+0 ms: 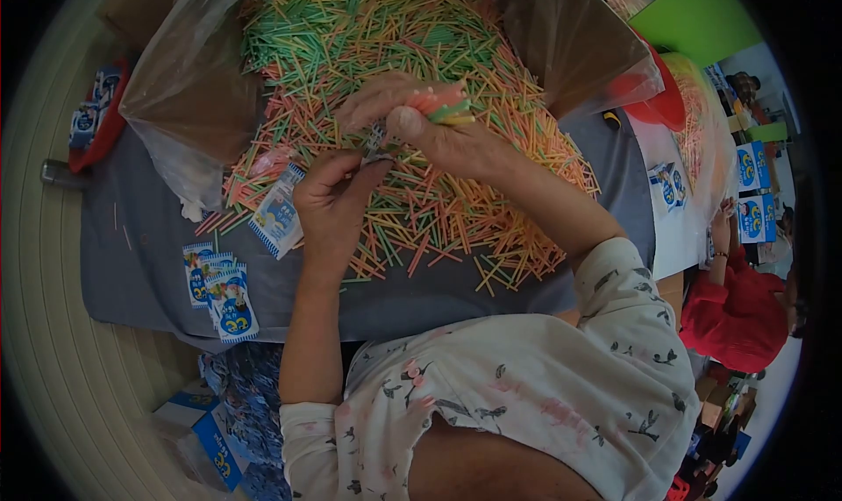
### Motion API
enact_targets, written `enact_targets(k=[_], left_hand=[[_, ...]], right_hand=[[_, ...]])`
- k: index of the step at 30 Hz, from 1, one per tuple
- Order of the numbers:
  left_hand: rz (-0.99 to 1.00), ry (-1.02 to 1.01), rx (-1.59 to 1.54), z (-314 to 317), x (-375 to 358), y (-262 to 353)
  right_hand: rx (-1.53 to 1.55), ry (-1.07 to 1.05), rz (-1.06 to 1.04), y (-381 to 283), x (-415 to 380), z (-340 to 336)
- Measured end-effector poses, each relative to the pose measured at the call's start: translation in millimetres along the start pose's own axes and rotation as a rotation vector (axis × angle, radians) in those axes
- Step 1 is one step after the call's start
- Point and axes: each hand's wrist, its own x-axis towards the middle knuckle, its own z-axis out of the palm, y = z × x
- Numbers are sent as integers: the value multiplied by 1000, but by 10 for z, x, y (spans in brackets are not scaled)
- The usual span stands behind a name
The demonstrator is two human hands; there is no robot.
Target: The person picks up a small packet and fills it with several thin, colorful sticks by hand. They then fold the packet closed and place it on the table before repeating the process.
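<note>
My right hand [438, 142] is closed round a small bundle of thin coloured sticks [443, 102], pink, green and yellow, with their ends pointing right. Just below it, my left hand [331, 194] pinches a small blue-and-white packet [374, 140], most of it hidden between the two hands. Beside the left wrist lies another printed packet [279, 213], partly under the hand. Both hands are over a large heap of loose sticks [438, 212] spread on the grey cloth [149, 264].
Several printed packets [232, 304] overlap at the cloth's left front. Clear plastic sheeting [180, 106] flanks the heap. A red tray with packets [98, 115] stands far left. A blue box [210, 440] is below the table. At right, a person in red [732, 317] sits near more packets [668, 185].
</note>
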Motion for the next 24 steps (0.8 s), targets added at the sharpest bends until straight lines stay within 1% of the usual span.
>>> enact_targets(k=[2,5,8,11,14,17,20,23,24], left_hand=[[100,0,35,1,-8,-28],[204,-28,212,-54,-12,-67],[200,16,207,-75,3,-94],[208,11,240,-94,8,-77],[86,27,132,-79,-4,-58],[32,1,160,-93,-18,-76],[99,-21,296,-98,-34,-67],[153,19,293,-52,-18,-23],[177,19,280,-77,-14,-56]], right_hand=[[172,-47,315,-45,-16,-2],[271,-63,396,-62,-8,-28],[829,143,643,0,4,5],[572,103,473,27,-8,50],[322,47,314,-111,-15,71],[26,76,2,15,-32,95],[-387,-61,-159,11,29,30],[-497,-174,-80,-119,0,76],[-200,-153,46,-99,14,79]])
